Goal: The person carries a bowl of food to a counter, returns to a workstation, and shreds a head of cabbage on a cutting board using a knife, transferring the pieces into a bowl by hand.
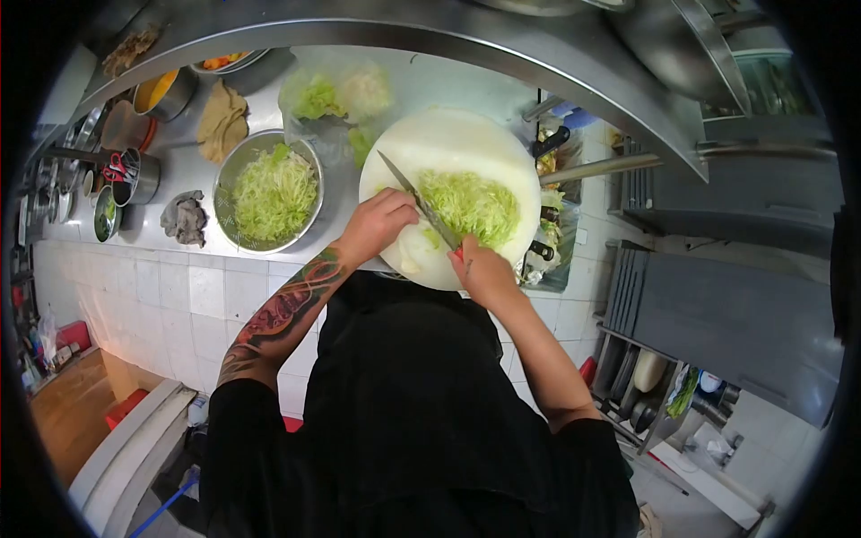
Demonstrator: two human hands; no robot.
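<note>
A round white cutting board (395,157) bears a heap of shredded lettuce (471,204). My right hand (482,271) is closed round the red handle of a knife (429,212), whose blade slants up and left along the heap's left side. My left hand (384,220) is closed with bent fingers on the board, left of the blade; a pale piece of lettuce (413,249) lies just below it. Whether the fingers grip anything is hidden. Left of the board stands a metal bowl (316,211) with more shredded lettuce (273,197).
A plastic bag (363,87) with lettuce lies behind the board. Cloths (221,121) and metal pots (170,94) stand to the left. A black-handled knife (551,141) and a bin with scraps (556,260) are at the right. A metal shelf (377,38) spans the back.
</note>
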